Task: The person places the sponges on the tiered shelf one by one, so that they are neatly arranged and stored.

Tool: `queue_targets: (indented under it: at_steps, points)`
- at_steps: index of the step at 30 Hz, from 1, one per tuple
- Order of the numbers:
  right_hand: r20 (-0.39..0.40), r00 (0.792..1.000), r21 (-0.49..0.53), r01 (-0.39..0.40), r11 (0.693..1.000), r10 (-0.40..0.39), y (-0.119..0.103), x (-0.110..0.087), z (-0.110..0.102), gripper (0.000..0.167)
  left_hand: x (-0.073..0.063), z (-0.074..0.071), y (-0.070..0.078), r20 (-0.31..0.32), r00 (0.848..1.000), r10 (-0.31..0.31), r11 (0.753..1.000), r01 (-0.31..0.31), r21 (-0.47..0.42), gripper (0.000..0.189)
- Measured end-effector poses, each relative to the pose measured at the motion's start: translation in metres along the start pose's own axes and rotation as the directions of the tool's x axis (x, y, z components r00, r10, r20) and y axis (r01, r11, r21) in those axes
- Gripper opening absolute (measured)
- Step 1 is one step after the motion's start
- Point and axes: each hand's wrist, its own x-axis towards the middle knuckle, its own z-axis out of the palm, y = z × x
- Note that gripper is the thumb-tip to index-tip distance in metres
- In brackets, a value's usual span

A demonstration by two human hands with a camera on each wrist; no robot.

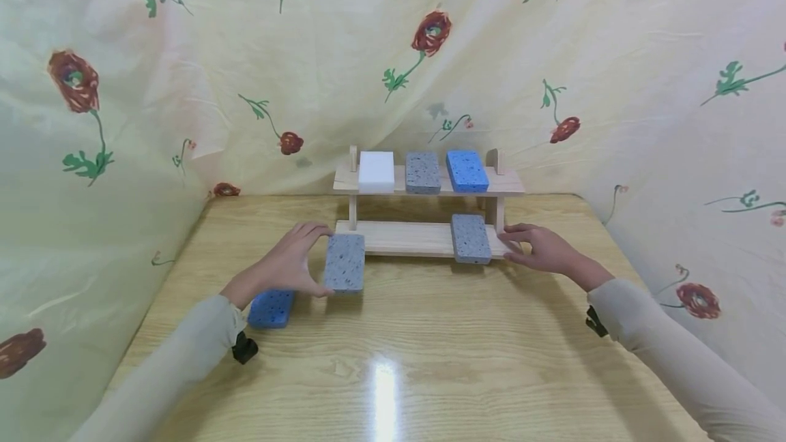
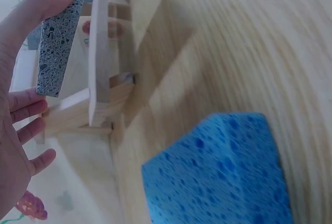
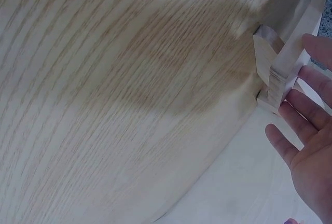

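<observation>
My left hand (image 1: 291, 261) pinches a grey speckled sponge (image 1: 345, 264) between thumb and fingers, above the table at the left end of a two-tier wooden shelf (image 1: 408, 237). In the left wrist view, the thumb presses one edge of this sponge and a finger meets the other. My right hand (image 1: 543, 251) grips the right end of the lower board, thumb at its front edge. Another grey sponge (image 1: 471, 239) lies on that board near the right hand. A blue sponge (image 2: 223, 177) lies on the table below the left hand.
On the upper board sit a white sponge (image 1: 376, 172), a grey sponge (image 1: 422, 172) and a blue sponge (image 1: 467, 170), side by side. The wooden table (image 1: 454, 353) extends in front of the shelf. Flowered cloth (image 1: 344, 74) hangs behind and at both sides.
</observation>
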Motion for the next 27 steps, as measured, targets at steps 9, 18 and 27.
queue_targets:
  at_steps: [9,18,27]
  points:
    - [-0.001,1.000,0.001,0.000,1.000,0.000,-0.003,-0.001,-0.001,0.046,0.014,0.000,0.009,-0.004,1.000,0.002,1.000,-0.002,-0.016,0.110]
    - [-0.027,0.999,0.000,0.023,1.000,-0.023,-0.001,-0.001,0.001,0.044,0.026,0.004,0.013,-0.012,0.999,0.049,0.999,-0.049,0.001,0.109]
    - [-0.038,0.999,0.002,0.035,0.999,-0.035,-0.003,-0.001,0.001,0.043,0.038,0.010,0.017,-0.009,0.998,0.065,0.998,-0.065,-0.001,0.111]
